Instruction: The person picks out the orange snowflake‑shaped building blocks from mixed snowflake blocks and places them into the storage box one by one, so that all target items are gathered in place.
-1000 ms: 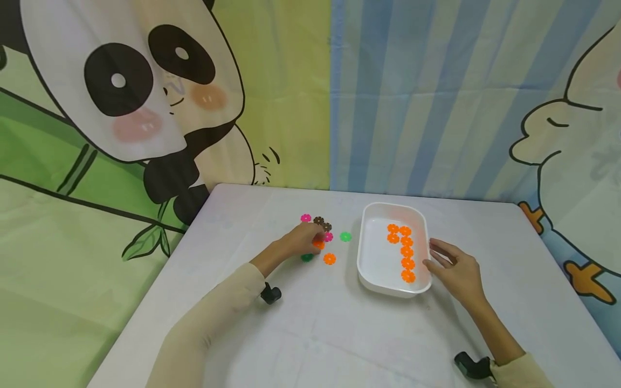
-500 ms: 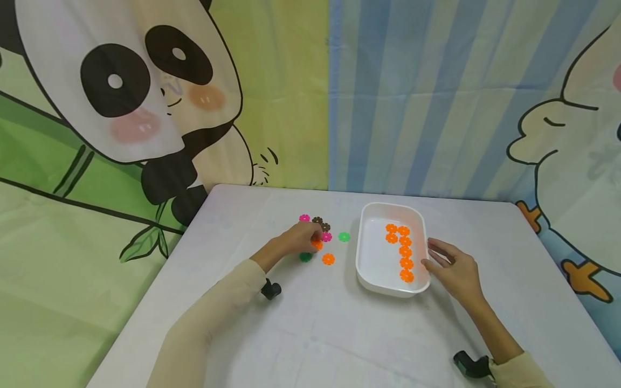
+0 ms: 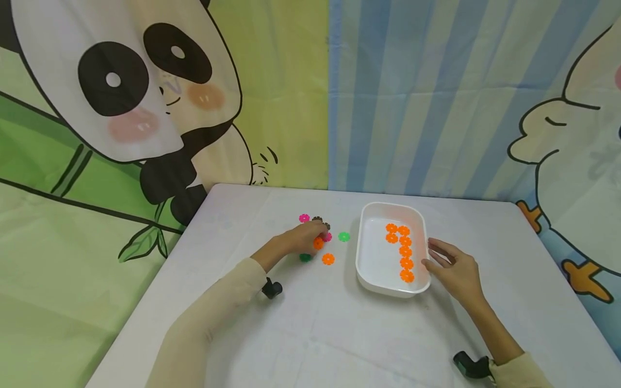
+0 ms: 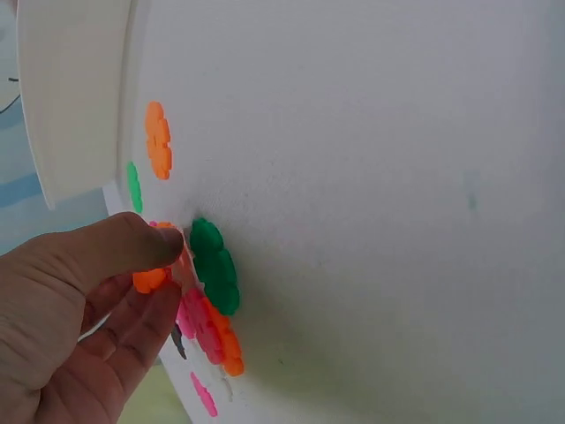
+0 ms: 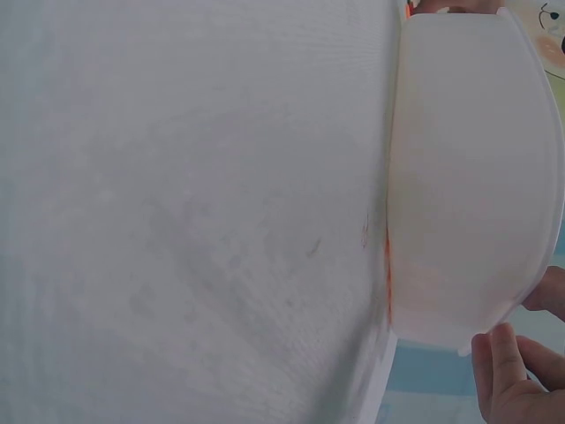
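My left hand (image 3: 306, 238) pinches an orange flower-shaped disc (image 3: 318, 243) between thumb and fingers, just over a loose group of similar discs. In the left wrist view, this orange disc (image 4: 150, 281) shows at the fingertips, beside a dark green disc (image 4: 214, 267) and pink and orange ones. Another orange disc (image 3: 328, 259) and a light green disc (image 3: 344, 236) lie closer to the white tray (image 3: 373, 253). At the tray's right rim, my right hand (image 3: 457, 272) grips the edge with thumb and fingers; in the right wrist view the fingers (image 5: 503, 358) reach the rim.
Several orange discs (image 3: 405, 251) lie in the tray in a bent line. Behind the left hand are a pink disc (image 3: 304, 217) and partly covered brown discs (image 3: 317, 219). A printed curtain (image 3: 281, 97) hangs along the white table's (image 3: 339, 334) back edge.
My left hand has shifted slightly right, and the orange disc now shows more fully at its fingertips. It covers more of the brown discs. The right hand and tray look unchanged.
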A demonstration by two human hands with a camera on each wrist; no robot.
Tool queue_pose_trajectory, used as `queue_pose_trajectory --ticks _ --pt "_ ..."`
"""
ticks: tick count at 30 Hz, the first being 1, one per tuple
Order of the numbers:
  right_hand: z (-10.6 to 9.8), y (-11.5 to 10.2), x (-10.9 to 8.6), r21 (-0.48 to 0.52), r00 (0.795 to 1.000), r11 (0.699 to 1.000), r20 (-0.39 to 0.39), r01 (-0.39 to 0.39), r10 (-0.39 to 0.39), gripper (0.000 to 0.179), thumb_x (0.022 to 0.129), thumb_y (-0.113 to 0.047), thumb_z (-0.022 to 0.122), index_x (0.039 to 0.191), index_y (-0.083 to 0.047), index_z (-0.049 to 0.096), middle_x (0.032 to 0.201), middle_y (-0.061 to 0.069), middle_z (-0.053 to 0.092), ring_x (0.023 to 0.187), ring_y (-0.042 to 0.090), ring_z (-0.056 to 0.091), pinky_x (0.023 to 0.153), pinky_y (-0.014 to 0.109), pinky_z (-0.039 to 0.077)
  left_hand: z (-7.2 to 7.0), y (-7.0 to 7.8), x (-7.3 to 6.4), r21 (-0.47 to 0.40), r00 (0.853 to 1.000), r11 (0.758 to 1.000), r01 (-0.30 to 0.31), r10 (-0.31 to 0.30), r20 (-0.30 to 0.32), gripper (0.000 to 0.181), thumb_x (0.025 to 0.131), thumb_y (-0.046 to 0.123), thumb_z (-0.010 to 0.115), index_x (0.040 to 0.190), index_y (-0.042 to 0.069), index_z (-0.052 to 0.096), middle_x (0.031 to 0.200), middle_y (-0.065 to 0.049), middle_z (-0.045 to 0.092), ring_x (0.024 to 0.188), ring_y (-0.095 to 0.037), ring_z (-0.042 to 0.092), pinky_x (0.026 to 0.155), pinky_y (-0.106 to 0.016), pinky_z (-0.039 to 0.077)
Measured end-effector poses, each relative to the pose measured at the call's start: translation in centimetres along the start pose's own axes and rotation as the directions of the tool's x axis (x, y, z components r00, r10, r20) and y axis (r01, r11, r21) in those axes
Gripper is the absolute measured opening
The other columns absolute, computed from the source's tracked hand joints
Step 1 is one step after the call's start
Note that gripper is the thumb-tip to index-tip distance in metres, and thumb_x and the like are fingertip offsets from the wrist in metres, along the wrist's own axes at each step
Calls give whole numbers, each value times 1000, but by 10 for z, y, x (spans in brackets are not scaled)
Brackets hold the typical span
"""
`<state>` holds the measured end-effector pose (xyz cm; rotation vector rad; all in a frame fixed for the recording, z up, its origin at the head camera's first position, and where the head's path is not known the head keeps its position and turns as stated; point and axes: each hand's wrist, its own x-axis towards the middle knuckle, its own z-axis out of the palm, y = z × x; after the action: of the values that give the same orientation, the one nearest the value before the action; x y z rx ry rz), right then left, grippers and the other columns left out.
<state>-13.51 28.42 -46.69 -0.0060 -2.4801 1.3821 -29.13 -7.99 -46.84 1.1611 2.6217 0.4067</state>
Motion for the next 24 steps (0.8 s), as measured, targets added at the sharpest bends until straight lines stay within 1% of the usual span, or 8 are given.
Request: queue_pose_trajectory --ticks 4,8,11,15,17,19,21,24 --pt "-1 1 0 10 1000 1000 -1 12 -12 55 82 -6 78 132 5 56 131 23 57 115 39 58 80 12 47 -4 1 -3 9 1000 1000 -4 4 15 37 82 5 77 117 7 65 116 -2 60 107 -17 52 95 -27 46" --pt "-1 2 0 -6 1000 1000 1 13 -13 56 82 -7 78 132 5 56 131 23 57 115 38 59 80 12 47 -5 1 -4 12 1000 1000 -3 3 19 35 84 4 75 118 7 68 117 -4 63 107 -18 54 96 -28 46" --pt "0 2 0 -11 1000 1000 -3 3 -3 55 82 -7 78 132 5 56 131 22 58 115 37 59 80 12 47 -5 -1 -4 17 1000 1000 -16 16 7 33 83 5 75 116 6 69 111 -3 64 99 -16 55 91 -26 48" --pt "0 0 -1 -19 1000 1000 -5 -9 9 56 82 -7 78 132 5 56 131 21 57 115 38 59 81 11 47 -5 -3 -3 9 998 998 -55 56 -38 28 82 8 76 109 5 71 99 -1 64 88 -15 54 81 -24 49" --pt "0 -1 -1 -20 1000 1000 -3 -12 12 56 82 -8 78 132 5 56 131 21 57 116 38 58 81 11 47 -6 -5 -3 -17 996 998 -65 63 -65 27 81 10 78 106 5 72 95 -1 63 85 -14 53 77 -23 48" --pt "0 -1 -1 -13 1000 1000 -2 -12 12 56 82 -7 78 132 5 56 132 21 57 116 39 58 81 12 47 -7 -5 -2 -61 993 996 -72 66 -101 27 80 13 80 105 5 72 94 -1 62 85 -14 54 76 -23 48" --pt "0 -2 -1 -14 1000 1000 -2 -10 10 56 82 -7 78 132 4 56 132 21 57 116 39 58 81 12 47 -9 -5 0 -121 989 990 -76 60 -133 29 79 14 82 105 5 71 96 -1 62 86 -14 56 78 -21 49" --pt "0 -1 -1 -14 1000 1000 -2 -8 8 56 82 -7 78 133 4 55 132 21 57 116 39 58 80 12 47 -12 0 3 -219 984 973 -78 41 -171 31 79 12 82 106 4 71 101 -2 64 89 -12 60 82 -20 50"
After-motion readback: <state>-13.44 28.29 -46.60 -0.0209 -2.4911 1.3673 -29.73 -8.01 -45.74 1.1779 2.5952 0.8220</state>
